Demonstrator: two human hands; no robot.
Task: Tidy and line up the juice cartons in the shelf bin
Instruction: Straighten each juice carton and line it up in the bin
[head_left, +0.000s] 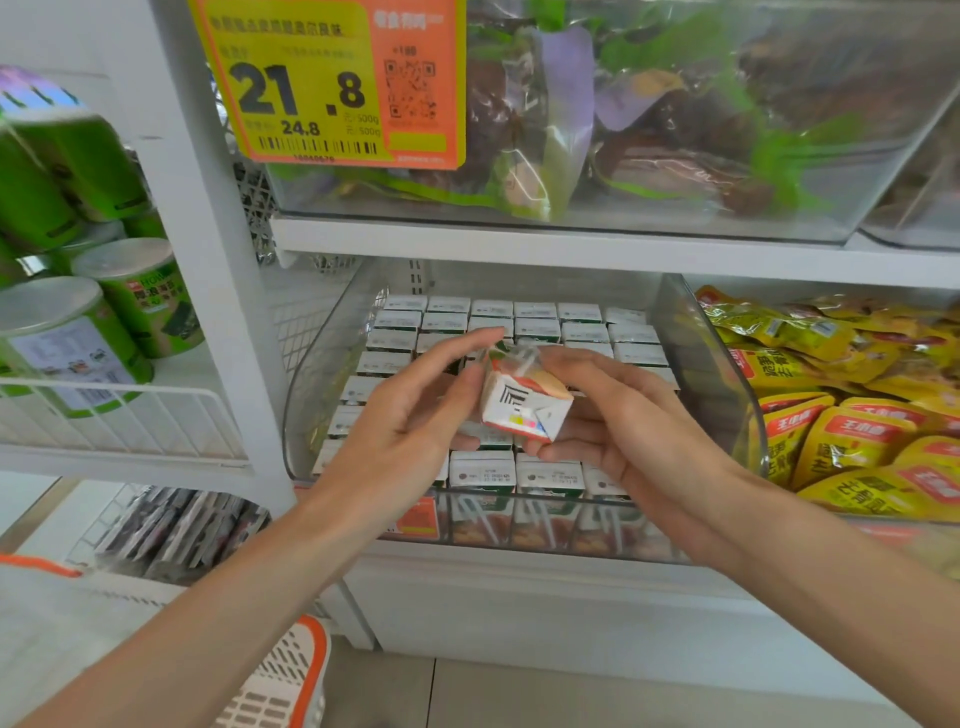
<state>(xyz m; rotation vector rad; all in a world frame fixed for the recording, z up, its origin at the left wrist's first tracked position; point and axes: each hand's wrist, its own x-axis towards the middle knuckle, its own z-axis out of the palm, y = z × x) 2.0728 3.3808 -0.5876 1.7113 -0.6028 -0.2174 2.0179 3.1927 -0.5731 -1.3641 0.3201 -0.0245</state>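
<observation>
A clear plastic shelf bin (696, 332) holds several small juice cartons (535, 314) standing in rows, white tops up. One carton (524, 402) is lifted above the rows and tilted, its white underside with a barcode facing me. My right hand (628, 415) holds it from the right and below, fingers curled under it. My left hand (415, 410) touches its left side, the fingers stretched along its top edge and the thumb against its side.
A clear bin of wrapped snacks (675, 130) with a yellow price tag (322, 78) sits on the shelf above. Yellow snack packets (852, 415) fill the bin to the right. Green canisters (130, 291) stand on the wire shelf at left. A white-orange basket (291, 680) lies below.
</observation>
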